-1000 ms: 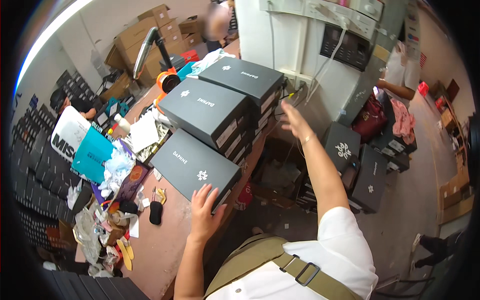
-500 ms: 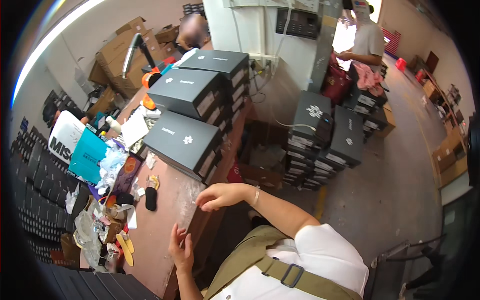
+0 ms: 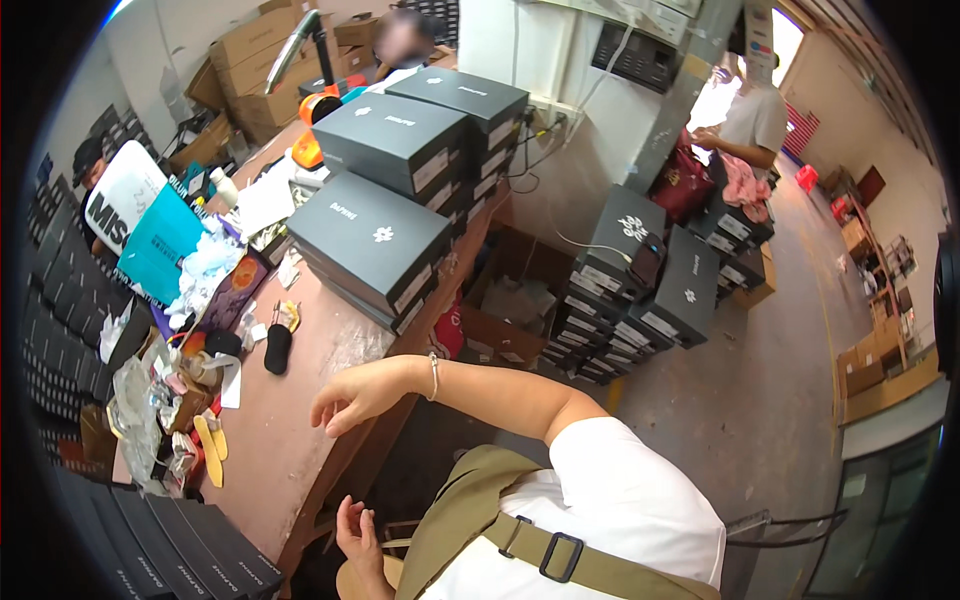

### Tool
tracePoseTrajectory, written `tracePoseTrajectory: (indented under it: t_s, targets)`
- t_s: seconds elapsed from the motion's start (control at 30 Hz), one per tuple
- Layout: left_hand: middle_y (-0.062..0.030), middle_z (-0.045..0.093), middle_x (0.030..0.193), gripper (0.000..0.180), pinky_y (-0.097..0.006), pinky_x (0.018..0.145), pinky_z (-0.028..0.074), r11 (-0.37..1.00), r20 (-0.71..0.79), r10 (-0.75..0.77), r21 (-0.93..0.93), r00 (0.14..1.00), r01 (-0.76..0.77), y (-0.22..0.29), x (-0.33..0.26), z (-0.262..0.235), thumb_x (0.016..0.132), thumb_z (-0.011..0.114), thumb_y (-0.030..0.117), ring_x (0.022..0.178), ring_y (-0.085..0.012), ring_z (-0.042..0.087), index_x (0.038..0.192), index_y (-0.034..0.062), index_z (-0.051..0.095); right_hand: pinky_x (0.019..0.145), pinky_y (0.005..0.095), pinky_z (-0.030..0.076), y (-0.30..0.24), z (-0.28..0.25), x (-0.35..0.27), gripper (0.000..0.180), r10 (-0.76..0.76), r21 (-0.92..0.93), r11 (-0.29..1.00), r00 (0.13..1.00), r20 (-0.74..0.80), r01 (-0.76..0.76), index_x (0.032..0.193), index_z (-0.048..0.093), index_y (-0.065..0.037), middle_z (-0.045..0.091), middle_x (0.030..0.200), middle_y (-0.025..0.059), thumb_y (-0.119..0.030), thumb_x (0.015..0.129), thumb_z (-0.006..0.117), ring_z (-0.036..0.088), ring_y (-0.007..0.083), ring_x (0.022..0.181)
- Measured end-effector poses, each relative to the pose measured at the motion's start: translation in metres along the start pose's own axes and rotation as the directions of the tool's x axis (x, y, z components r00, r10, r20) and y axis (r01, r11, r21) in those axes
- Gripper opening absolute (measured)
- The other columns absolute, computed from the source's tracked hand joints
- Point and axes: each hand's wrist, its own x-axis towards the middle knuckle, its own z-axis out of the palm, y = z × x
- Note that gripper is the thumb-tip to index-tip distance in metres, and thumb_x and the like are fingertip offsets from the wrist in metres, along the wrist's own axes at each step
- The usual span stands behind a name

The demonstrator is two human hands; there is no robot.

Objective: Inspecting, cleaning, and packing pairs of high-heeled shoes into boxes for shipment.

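Over the front part of the reddish-brown workbench (image 3: 318,345), my right hand (image 3: 360,397) reaches leftward with loosely curled fingers and nothing in it. My left hand (image 3: 360,538) is close to my body, beside the bench edge, its fingers apart and empty. Nearest beyond my right hand is a stack of dark grey shoe boxes (image 3: 365,235), with more grey shoe boxes (image 3: 395,135) piled behind it. A small black oval object (image 3: 278,349) lies on the bench left of my right hand. Farther left lie yellow insoles (image 3: 209,450).
Clear plastic wrapping (image 3: 137,405) and a teal bag (image 3: 165,245) clutter the bench's left side. Dark boxes (image 3: 190,545) stand at lower left. An open carton (image 3: 515,300) sits below the bench, near shoe boxes (image 3: 685,285) on the floor. Other people are farther back.
My right hand has moved left, farther over the bench. My left hand has dropped lower, back toward my body. The whole view has shifted slightly.
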Motion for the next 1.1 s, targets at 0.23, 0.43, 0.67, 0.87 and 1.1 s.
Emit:
tracePoseTrajectory:
  t_s: [0.23,0.43,0.67,0.87,1.1]
  targets:
    - [-0.0090,0.063,0.100,0.040,-0.026,0.080,0.050,0.983,-0.059,-0.143,0.111,0.988,0.149,-0.007,-0.013,0.029,0.086,0.063,0.005,0.088,-0.0130,0.060,0.125,0.0021,0.054,0.072,0.0338,0.053,-0.010,-0.006,0.083,0.041,-0.238,-0.179,0.942,0.940,0.242,0.285,0.112,0.060,0.003,0.068,0.100,0.0147,-0.029,0.086,0.065,0.066,0.0236,0.085]
    - [-0.0148,0.063,0.106,0.047,-0.031,0.081,0.052,0.978,-0.162,-0.081,0.180,0.983,0.110,-0.002,-0.021,0.022,0.085,0.065,0.012,0.091,-0.0202,0.064,0.129,0.0034,0.050,0.079,0.0337,0.052,-0.087,0.029,0.138,0.036,-0.279,-0.283,0.864,0.864,0.418,0.416,0.119,0.057,0.000,0.064,0.109,0.0149,-0.017,0.088,0.063,0.065,0.0229,0.091]
    - [-0.0187,0.057,0.112,0.061,-0.038,0.083,0.050,0.964,-0.404,-0.050,0.220,0.913,0.150,-0.012,-0.059,-0.020,0.086,0.062,0.022,0.095,-0.0309,0.061,0.140,0.0092,0.035,0.087,0.0380,0.048,-0.236,0.127,0.226,0.052,-0.739,-0.420,0.396,0.555,0.381,0.816,0.125,0.055,-0.009,0.053,0.123,0.0163,-0.017,0.077,0.074,0.056,0.0345,0.105]
    - [-0.0206,0.058,0.110,0.055,-0.039,0.083,0.049,0.963,-0.546,-0.028,0.210,0.837,0.169,-0.019,-0.083,-0.038,0.086,0.063,0.025,0.098,-0.0328,0.060,0.134,0.0059,0.043,0.106,0.0507,0.030,-0.331,0.260,0.332,0.070,-0.753,-0.651,-0.446,0.136,0.644,0.614,0.130,0.051,-0.021,0.032,0.146,0.0121,-0.028,0.067,0.081,0.028,0.0318,0.135]
    - [-0.0165,0.059,0.111,0.049,-0.036,0.082,0.050,0.963,-0.485,0.009,0.239,0.875,0.122,-0.027,-0.077,-0.068,0.086,0.063,0.027,0.094,-0.0277,0.061,0.128,0.0046,0.050,0.097,0.0476,0.034,-0.330,0.266,0.397,0.041,-0.625,-0.687,-0.625,0.290,0.725,0.371,0.106,0.061,-0.019,0.042,0.137,0.0039,-0.026,0.069,0.076,0.031,0.0271,0.132]
